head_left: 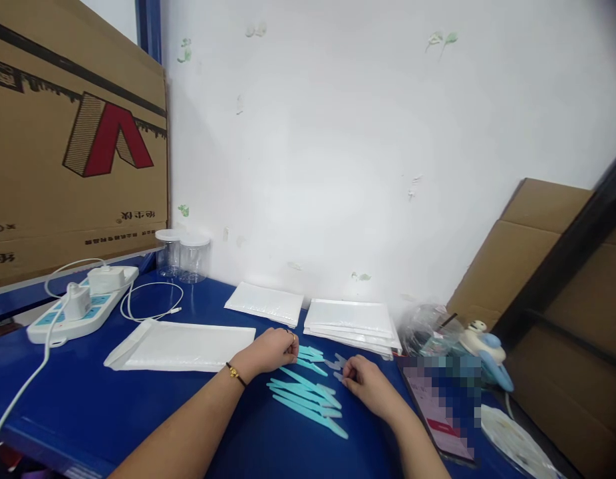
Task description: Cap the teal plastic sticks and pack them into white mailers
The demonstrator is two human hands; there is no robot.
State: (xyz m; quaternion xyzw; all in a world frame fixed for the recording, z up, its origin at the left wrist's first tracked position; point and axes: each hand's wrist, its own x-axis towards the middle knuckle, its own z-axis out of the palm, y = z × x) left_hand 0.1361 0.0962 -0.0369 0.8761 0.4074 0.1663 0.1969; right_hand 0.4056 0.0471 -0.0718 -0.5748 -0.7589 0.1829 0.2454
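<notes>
Teal sticks [308,415] lie in front of the stack [350,313], likely light, stiff and slick, best pinched mid-length, as left hand [274,350] and right hand [370,384] curl their fingers nearby, any hold impossible to tell.

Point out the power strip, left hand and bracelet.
Power strip [38,323]: head view, near end of its white casing.
Left hand [274,350]: head view, back of the hand.
Bracelet [233,372]: head view, its gold-coloured bead.

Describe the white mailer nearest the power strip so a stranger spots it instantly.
On the blue table, find the white power strip at the left. The mailer lies flat to its right, singly and nearer the person than the other mailers by the wall.
</notes>
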